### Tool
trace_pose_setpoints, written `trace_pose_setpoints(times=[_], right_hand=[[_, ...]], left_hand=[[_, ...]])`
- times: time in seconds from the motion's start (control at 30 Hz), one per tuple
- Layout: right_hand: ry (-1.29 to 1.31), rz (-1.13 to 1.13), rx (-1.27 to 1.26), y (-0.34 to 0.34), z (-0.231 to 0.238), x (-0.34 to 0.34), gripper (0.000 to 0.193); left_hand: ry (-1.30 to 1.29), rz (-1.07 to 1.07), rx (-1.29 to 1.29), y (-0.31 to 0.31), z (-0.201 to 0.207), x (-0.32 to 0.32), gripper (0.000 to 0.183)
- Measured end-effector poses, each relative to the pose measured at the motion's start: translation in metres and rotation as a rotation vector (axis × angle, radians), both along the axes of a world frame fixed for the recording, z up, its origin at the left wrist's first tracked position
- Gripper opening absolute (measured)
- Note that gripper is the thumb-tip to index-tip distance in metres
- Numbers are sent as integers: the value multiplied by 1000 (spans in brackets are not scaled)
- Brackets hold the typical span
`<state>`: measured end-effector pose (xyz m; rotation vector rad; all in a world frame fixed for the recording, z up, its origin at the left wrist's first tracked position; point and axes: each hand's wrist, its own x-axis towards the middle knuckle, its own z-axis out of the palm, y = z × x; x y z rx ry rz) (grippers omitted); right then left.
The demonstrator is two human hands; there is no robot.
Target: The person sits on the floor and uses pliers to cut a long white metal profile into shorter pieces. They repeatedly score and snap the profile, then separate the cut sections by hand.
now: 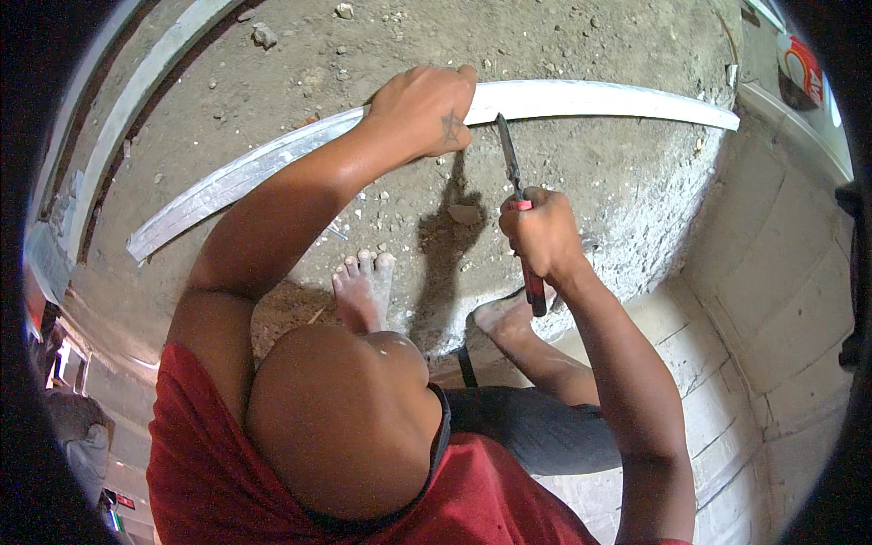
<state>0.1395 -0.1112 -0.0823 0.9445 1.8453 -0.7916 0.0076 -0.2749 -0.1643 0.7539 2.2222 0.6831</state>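
Observation:
A long, pale metal strip, which looks like a channel profile, lies across the dirt floor in front of me and appears bowed. My left hand is closed around it left of its middle, knuckles up. My right hand is wrapped round the red and dark handles of a pair of tin snips. The snips' dark blades point away from me, and their tip meets the near edge of the strip, just right of my left hand. Whether the blades are parted cannot be made out.
My bare feet rest on the dusty floor, near a flat stone. More pale strips lie at the far left. A block wall stands on the right, with a white and red container at the far right.

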Motion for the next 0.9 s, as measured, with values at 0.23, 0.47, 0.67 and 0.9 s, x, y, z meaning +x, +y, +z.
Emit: trace_pose_setpoints(times=[0.23, 0.47, 0.67, 0.9], right_hand=[[35, -22, -53, 0, -5, 4, 11], [-173, 68, -189, 13, 16, -50, 14], [-84, 133, -123, 5, 10, -37, 27], [54, 93, -66, 3, -6, -12, 8]], left_hand=[[29, 5, 27, 1, 5, 3, 37], [31, 12, 26, 1, 6, 6, 39], [8, 10, 9, 1, 5, 4, 39], [-42, -6, -41, 2, 6, -3, 38]])
